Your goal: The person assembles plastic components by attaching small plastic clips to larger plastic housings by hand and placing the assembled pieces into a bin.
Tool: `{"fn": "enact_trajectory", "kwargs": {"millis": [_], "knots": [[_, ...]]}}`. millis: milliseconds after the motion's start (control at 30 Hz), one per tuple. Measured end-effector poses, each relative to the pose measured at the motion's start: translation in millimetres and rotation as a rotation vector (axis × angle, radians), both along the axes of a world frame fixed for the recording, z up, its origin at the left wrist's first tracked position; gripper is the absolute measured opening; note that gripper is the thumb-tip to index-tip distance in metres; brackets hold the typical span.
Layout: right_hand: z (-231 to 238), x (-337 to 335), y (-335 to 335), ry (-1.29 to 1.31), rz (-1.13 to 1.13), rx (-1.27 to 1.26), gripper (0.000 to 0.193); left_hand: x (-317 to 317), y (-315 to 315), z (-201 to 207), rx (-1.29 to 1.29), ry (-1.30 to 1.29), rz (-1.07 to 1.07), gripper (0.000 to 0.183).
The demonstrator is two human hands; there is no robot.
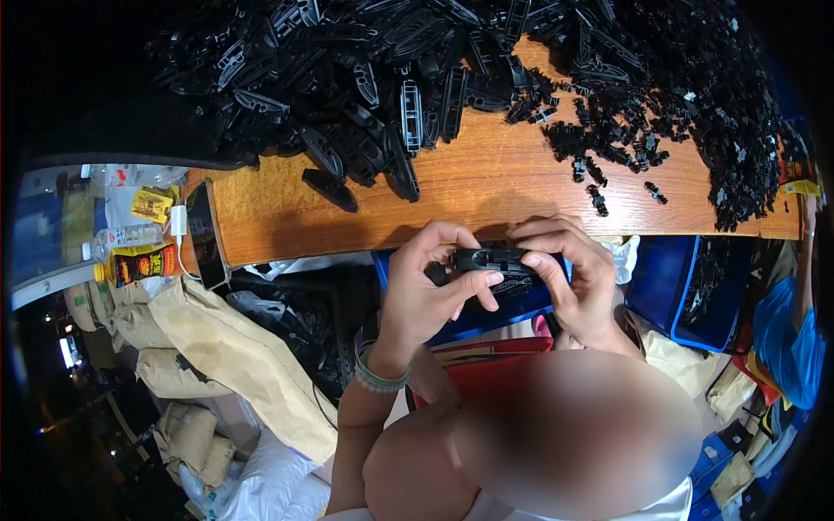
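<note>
Just off the table's front edge, a black plastic part (486,260) is held level between my two hands. My left hand (423,291) grips its left end, thumb along the near side and fingers curled behind. At the other end my right hand (575,273) pinches it between thumb and fingers, which hide that end. Long, curved black plastic pieces (382,143) lie heaped across the table's far side. Small black clip-like pieces (608,148) are scattered to the right, beside a dense pile of tiny black parts (738,130).
The wooden table (287,208) ends just beyond my hands. A blue bin (678,308) with black parts stands below on the right. Left are a phone (206,234), a clear bottle (130,237), packets and paper sacks (234,347). At far right is another person's blue sleeve (790,334).
</note>
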State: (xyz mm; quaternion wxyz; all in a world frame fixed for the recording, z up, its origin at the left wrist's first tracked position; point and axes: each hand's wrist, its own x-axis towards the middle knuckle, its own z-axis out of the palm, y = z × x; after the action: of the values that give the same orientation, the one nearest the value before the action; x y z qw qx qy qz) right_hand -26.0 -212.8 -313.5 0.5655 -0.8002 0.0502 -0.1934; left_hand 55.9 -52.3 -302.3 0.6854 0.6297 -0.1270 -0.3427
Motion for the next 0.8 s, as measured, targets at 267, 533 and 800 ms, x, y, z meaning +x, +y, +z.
{"fn": "enact_trajectory", "kwargs": {"millis": [267, 533, 800], "knots": [[1.1, -1.0, 2.6, -0.101, 0.059, -0.203, 0.023, -2.3, 1.6, -5.8, -0.048, -0.189, 0.064, 0.022], [1.5, -11.1, 0.2, 0.159, 0.1, 0.015, 0.023, 2.5, 11.5, 2.8, 0.062, -0.139, -0.137, 0.022], [-2.3, -10.3, -23.5, -0.02, -0.192, -0.372, 0.006, 34.1, 8.6, -2.4, 0.768, -0.897, 0.355, 0.026]]}}
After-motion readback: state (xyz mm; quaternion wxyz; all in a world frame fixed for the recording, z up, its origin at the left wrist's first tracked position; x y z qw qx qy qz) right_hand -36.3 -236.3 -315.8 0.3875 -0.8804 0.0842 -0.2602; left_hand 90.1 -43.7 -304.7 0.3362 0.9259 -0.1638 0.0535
